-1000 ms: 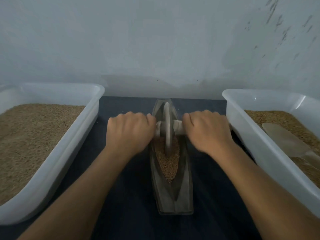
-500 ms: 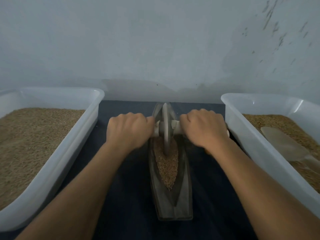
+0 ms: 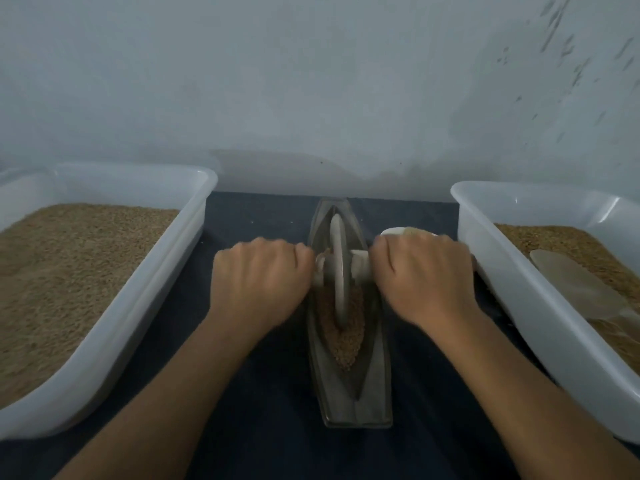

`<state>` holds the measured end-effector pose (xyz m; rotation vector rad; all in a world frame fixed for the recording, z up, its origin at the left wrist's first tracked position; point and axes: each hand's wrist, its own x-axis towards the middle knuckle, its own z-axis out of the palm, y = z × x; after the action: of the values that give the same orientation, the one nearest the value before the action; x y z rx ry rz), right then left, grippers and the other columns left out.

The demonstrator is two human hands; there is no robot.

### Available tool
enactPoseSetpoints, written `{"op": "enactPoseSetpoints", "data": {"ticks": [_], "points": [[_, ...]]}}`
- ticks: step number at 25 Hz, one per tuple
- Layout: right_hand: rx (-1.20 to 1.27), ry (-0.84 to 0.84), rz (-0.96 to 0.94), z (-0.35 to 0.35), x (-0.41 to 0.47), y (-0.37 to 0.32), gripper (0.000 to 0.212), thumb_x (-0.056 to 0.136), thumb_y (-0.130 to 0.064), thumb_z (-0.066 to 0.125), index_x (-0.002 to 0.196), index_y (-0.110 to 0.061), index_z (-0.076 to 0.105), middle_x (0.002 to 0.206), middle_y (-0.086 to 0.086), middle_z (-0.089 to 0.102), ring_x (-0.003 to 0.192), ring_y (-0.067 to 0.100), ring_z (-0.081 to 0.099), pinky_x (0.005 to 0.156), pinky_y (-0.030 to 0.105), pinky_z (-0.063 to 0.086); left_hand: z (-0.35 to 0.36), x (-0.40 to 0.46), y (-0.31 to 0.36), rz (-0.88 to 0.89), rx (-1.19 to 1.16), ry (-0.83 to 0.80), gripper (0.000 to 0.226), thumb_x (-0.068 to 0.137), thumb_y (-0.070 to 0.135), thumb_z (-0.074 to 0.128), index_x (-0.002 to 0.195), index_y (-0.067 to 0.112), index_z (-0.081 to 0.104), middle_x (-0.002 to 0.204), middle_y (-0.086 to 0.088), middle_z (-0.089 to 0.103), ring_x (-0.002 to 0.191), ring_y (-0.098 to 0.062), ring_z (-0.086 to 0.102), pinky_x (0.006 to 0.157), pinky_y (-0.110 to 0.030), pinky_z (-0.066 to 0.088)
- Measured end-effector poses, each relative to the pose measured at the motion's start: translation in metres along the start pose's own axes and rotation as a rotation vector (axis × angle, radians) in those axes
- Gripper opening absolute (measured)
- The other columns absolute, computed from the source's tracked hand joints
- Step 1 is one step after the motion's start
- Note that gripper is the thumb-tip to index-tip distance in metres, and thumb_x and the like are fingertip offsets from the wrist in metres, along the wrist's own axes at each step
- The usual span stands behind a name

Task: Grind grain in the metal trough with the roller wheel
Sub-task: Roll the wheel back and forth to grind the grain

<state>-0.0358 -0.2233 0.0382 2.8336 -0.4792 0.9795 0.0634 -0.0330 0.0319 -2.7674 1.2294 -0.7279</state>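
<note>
Head view: left hand (image 3: 258,277) and right hand (image 3: 424,275) curled around the axle handles either side of roller wheel (image 3: 338,271). Wheel upright in metal trough (image 3: 349,393), resting in grain (image 3: 344,336), centred on dark cloth (image 3: 256,209) between left tub (image 3: 145,299) and right tub (image 3: 512,282), both holding grain.

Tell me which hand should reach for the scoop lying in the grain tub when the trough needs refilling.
Right. The scoop lies in the right tub, just beside the right hand. The left hand would have to cross the roller wheel. Both hands now grip its axle.
</note>
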Motion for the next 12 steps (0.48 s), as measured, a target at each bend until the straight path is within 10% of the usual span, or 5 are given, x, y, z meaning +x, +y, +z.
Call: {"op": "enactPoseSetpoints", "data": {"ticks": [5, 12], "points": [[-0.086, -0.428, 0.023, 0.016, 0.049, 0.013, 0.023, 0.102, -0.025, 0.039, 0.081, -0.017, 0.035, 0.08, 0.001, 0.041, 0.074, 0.025, 0.045, 0.064, 0.039, 0.035, 0.002, 0.07, -0.011, -0.174, -0.098, -0.21, 0.031, 0.103, 0.029, 0.025, 0.087, 0.02, 0.051, 0.088, -0.001, 0.055, 0.072, -0.024, 0.045, 0.064, -0.038, 0.033], [0.132, 0.026, -0.054, -0.01, -0.035, 0.001, 0.047, 0.11, -0.035, 0.024, 0.071, -0.023, 0.048, 0.06, -0.005, 0.048, 0.049, 0.015, 0.043, 0.048, 0.033, 0.039, -0.001, -0.023, 0.011, -0.131, -0.126, 0.133, 0.039, 0.101, 0.02, 0.043, 0.062, 0.025, 0.037, 0.05, 0.01, 0.032, 0.04, -0.014, 0.031, 0.052, -0.033, 0.037]]}}
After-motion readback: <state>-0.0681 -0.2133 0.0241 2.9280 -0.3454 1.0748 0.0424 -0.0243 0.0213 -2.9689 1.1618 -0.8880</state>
